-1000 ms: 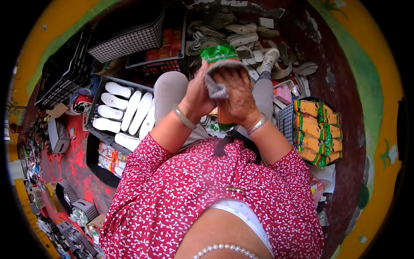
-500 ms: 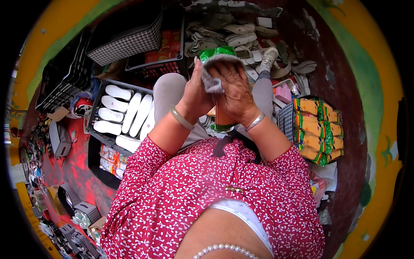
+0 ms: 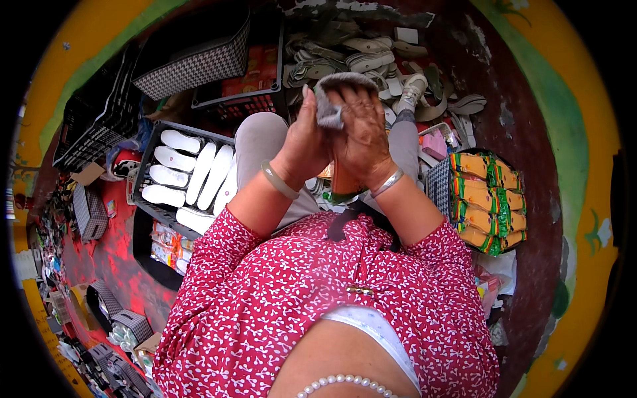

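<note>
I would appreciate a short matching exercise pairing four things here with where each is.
Things:
1. grey cloth
2. white insoles
3. stacked orange-and-green packets
4. bead necklace

Places:
A. in the basket at right
B. near the picture's lower edge
C. against the right hand's fingers
D. in the dark crate at left

Pairs: 1-C, 2-D, 3-A, 4-B

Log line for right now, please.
left hand: beside grey cloth | right hand: against grey cloth | orange package: partly hidden by hands | white insoles: in left-side crate
</note>
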The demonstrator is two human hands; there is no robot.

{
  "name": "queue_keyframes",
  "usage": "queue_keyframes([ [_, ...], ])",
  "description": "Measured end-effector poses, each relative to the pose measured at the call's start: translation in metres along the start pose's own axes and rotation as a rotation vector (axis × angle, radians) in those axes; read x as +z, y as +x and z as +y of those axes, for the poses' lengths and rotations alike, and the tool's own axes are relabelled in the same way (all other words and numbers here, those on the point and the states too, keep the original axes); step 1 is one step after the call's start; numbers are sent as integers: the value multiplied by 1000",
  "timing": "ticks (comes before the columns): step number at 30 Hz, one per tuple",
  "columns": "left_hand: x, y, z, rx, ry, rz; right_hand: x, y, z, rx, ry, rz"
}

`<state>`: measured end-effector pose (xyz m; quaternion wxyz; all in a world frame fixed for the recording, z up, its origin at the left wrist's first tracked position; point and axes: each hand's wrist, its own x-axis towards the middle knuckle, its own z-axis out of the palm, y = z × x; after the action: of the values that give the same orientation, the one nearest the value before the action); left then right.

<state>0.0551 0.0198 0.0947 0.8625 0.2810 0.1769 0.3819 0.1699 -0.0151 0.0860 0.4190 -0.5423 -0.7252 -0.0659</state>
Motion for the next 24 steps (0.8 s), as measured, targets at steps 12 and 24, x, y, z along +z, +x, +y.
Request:
queue_keyframes([
  [12, -29, -2, -29, -61, -159, -139, 21, 6, 72, 1082, 1507, 553],
  [24, -50, 14, 6, -39, -517, -306, -50, -19, 6, 328, 1033, -216],
])
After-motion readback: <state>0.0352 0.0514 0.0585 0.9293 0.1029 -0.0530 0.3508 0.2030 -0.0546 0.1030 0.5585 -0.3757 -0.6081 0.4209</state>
